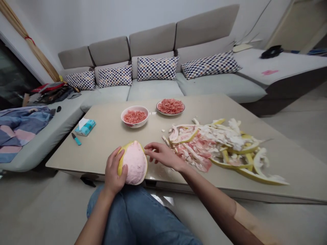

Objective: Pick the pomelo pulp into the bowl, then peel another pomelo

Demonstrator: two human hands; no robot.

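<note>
A partly peeled pomelo (133, 164) is held up at the table's front edge, above my knees. Its pink-white pith faces me, and yellow rind still shows on its left side and along the rim. My left hand (114, 169) wraps around it from the left, thumb across the pith. At the upper right rim, the bent fingers of my right hand (159, 153) pinch the edge of the rind. To the right lies a wide heap of peel (217, 139), with yellow rind strips, white pith and pink membranes.
Pink pulp fills a white bowl (135, 126) and a dark-rimmed plate (170, 114) at the table's back. A tissue pack (87, 128) and a small turquoise-handled knife (76, 139) lie at the left of the table (107, 114). A grey sofa (154, 91) with checkered cushions stands behind.
</note>
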